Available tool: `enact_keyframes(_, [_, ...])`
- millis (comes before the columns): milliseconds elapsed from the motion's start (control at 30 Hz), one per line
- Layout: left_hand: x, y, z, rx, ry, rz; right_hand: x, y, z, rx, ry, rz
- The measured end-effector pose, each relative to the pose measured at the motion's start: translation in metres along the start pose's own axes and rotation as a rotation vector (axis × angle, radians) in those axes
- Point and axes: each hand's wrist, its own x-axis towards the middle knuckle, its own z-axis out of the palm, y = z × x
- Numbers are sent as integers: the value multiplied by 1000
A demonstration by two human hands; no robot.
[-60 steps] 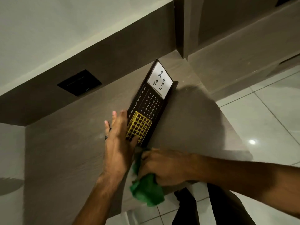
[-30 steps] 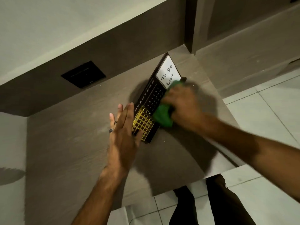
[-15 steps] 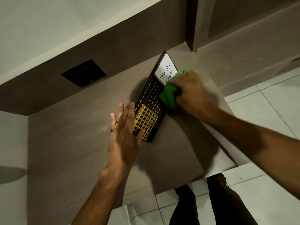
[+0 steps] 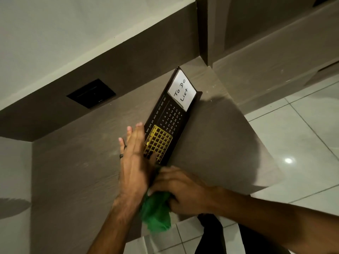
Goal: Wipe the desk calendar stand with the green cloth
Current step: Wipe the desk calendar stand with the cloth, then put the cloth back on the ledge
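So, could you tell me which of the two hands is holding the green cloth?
The right hand, near the desk's front edge, grips the green cloth. The left hand lies flat and open against the calendar stand.

White card [image 4: 182, 90]: "To Do List", handwritten
Desk calendar stand [image 4: 169, 118]: months MAY to DEC; dates up to 31

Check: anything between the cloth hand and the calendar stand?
Nothing separate. The right hand grips the green cloth at the near end of the calendar stand; only the left hand bracing that end crowds it.
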Motion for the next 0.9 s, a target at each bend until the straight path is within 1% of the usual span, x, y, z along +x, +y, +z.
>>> enact_keyframes(133, [-1,5,-2,56,-2,-33,-11,3,-36,111,137,80])
enact_keyframes(200, [-1,10,-6,111,-15,-40,-23,6,-55,160,206,148])
enact_keyframes(300, [2,21,-10,177,47,1,-45,15,-84,222,325,248])
enact_keyframes(367, [8,32,-7,196,143,66,-58,27,-105,248,423,320])
enact_keyframes(433, [16,46,4,191,256,179,-69,44,-126,260,539,385])
enact_keyframes(500, [23,64,23,157,292,275,-80,66,-151,238,660,425])
enact_keyframes(567, [27,83,49,144,234,327,-87,88,-175,262,765,437])
enact_keyframes(633, [27,96,79,190,104,336,-91,110,-194,247,852,407])
enact_keyframes(667, [27,100,93,227,27,324,-89,122,-201,167,878,415])
enact_keyframes(767, [26,102,129,275,-198,226,-78,159,-215,-184,893,547])
enact_keyframes(833, [23,100,146,267,-280,168,-67,182,-217,-329,886,580])
enact_keyframes(867, [22,99,152,272,-298,154,-62,191,-216,-387,857,571])
enact_keyframes(900, [21,97,156,283,-306,149,-58,199,-213,-452,788,573])
